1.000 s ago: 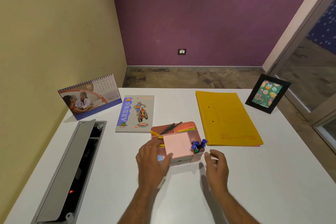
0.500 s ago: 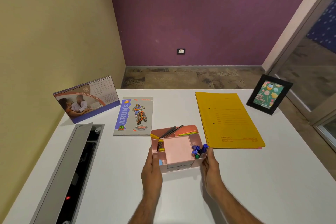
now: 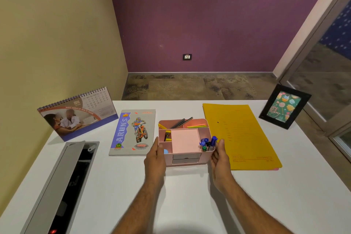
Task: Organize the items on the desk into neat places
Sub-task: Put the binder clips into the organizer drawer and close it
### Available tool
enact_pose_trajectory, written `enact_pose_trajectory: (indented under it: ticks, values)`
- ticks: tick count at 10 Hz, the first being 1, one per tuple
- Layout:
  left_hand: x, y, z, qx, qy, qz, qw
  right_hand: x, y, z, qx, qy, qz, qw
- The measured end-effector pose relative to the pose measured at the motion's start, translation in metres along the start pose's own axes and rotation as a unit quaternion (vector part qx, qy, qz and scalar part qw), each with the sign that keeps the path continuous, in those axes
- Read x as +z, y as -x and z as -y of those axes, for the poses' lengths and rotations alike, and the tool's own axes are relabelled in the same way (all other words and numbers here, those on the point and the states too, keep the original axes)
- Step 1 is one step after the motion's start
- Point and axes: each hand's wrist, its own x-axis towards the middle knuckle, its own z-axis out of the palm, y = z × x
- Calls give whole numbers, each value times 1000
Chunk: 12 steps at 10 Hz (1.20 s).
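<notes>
A pink desk organizer (image 3: 187, 144) sits on the white tabletop (image 3: 190, 195). The file folder (image 3: 239, 135) is mustard yellow, the notebook (image 3: 133, 132) grey with a purple band, the picture frame (image 3: 284, 107) black around green.

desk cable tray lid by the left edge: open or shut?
Open. The grey lid is swung up toward the wall side, exposing the dark cable tray beneath, with a red light showing inside.

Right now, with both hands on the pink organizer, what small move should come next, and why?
Probably slide the organizer straight back a little. The left hand and right hand grip its two sides, and it sits nearer than the notebook and the yellow folder. The gap between those two looks wide enough, and the row would look neater.
</notes>
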Motion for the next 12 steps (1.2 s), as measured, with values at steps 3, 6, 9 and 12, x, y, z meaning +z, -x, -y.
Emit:
enact_pose_trajectory:
  ticks: [3, 6, 9, 12]
  values:
    - [33, -85, -9, 23, -10, 9, 1000, 21, -83, 14, 8, -4, 24, 1000]
    - [40, -116, -10, 33, -20, 10, 999, 25, -118, 5, 1, 1, 28, 1000]
    - [39, -118, -8, 34, -40, 52, 997, 30, -110, 4, -1, 20, 12, 1000]
    - [22, -74, -11, 94, -121, 62, 986, 20, -64, 4, 42, 16, -45, 998]
